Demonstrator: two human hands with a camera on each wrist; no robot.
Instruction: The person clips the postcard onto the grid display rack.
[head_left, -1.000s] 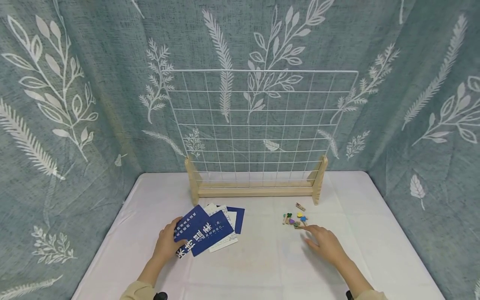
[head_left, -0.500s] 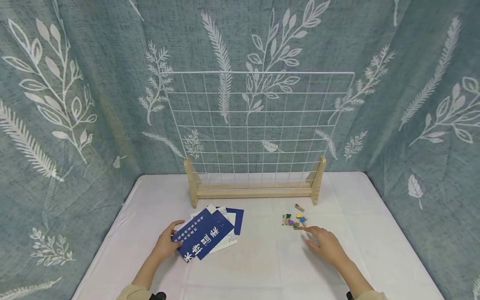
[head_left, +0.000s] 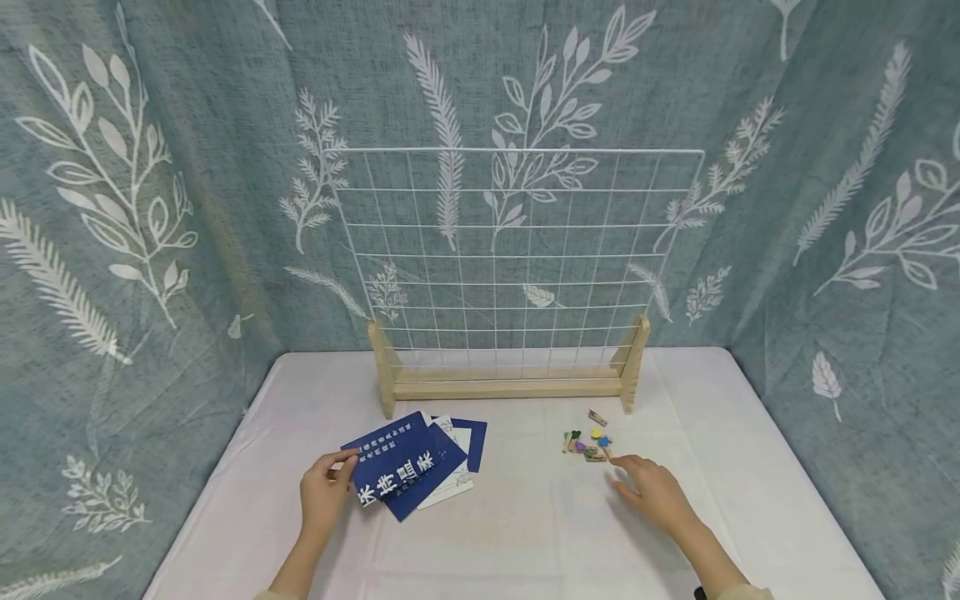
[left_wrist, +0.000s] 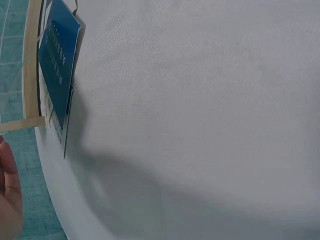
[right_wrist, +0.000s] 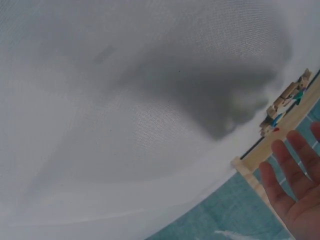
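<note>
In the head view my left hand (head_left: 321, 498) pinches the left edge of a blue card (head_left: 401, 437) printed with white characters. The card is fanned over another blue card (head_left: 411, 497), with white cards (head_left: 452, 487) and a further blue card (head_left: 477, 442) beneath to the right. Part of the left hand (left_wrist: 10, 200) shows at the edge of the left wrist view, near the cards (left_wrist: 57, 65). My right hand (head_left: 660, 496) has relaxed, spread fingers. Its fingertips are beside a small pile of mini clothespins (head_left: 592, 454) with coloured decorations; contact cannot be told.
Behind the cards stands a white wire grid (head_left: 525, 151) in a wooden stand (head_left: 510, 389). One loose clothespin (head_left: 597, 418) lies behind the pile. A white cloth (head_left: 517, 533) covers the table, and a patterned green curtain (head_left: 240, 167) encloses it.
My left hand's grip has shifted to the left edge of the top blue card, which has turned and moved up and left over the card below. The right hand has barely moved.
</note>
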